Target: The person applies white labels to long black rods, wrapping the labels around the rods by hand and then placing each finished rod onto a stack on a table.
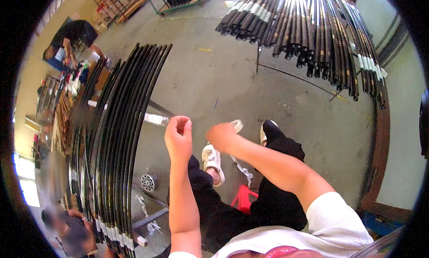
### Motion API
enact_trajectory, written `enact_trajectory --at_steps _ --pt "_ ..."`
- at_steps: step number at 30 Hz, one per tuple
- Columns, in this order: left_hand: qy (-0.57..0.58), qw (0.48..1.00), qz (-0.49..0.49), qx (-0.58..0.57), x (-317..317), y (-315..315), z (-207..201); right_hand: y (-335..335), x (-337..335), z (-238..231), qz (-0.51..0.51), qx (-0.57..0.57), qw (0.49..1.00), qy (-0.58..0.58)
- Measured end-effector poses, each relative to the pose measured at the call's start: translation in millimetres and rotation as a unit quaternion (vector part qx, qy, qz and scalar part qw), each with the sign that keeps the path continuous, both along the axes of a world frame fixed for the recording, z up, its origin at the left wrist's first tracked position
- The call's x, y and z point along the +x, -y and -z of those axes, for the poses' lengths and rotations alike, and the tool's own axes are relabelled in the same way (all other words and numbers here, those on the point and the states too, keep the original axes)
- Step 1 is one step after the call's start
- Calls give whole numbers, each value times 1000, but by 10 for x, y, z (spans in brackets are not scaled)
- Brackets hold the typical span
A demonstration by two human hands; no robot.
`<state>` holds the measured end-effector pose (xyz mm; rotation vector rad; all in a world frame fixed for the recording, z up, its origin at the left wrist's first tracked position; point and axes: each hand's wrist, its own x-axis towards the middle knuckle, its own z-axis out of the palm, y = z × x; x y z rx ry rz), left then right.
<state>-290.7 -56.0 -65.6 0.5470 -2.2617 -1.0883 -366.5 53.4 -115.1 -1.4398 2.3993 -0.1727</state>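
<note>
My left hand (178,138) is raised in front of me, thumb and fingers curled together in a pinch; whatever they may hold is too small to see. To its right is my right hand (220,137), smeared by motion, so its fingers do not show clearly. A pale loop (237,125) shows right beside that hand; whether it is held cannot be told. Left of my left hand lies a row of long black rods (129,124), with white wrapping near their lower ends. A bar with a white wrapped part (156,119) juts out from under them toward my left hand.
More dark rods (304,30) lie on a metal stand at the upper right. Below me are a white clog (212,163), a red stool (244,199) and a white strip (242,169). Other people (73,41) are at the far left and lower left.
</note>
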Motion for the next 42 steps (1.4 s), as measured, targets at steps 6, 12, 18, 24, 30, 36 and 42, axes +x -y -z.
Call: enact_trajectory --at_steps 6,12,18,24,30,36,42 --pt "-45 978 201 -22 -758 -840 -620 204 367 381 -25 -251 958 137" --pt "-96 922 352 -131 -1774 -1872 -919 -80 470 451 -14 -356 832 425" --pt "-72 876 250 -406 -2583 -2688 -757 -279 492 392 14 -415 642 644" --pt "4 860 162 -484 -3025 -3120 -398 -401 163 158 -51 -403 887 218" --pt "86 891 75 -440 -3171 -3289 -399 -269 261 473 -17 -437 874 212" --pt "230 863 231 -386 -2864 -3073 -873 -424 286 326 -33 -461 866 192" --pt "222 870 205 -390 -3034 -3234 -686 -258 416 762 20 -446 869 212"
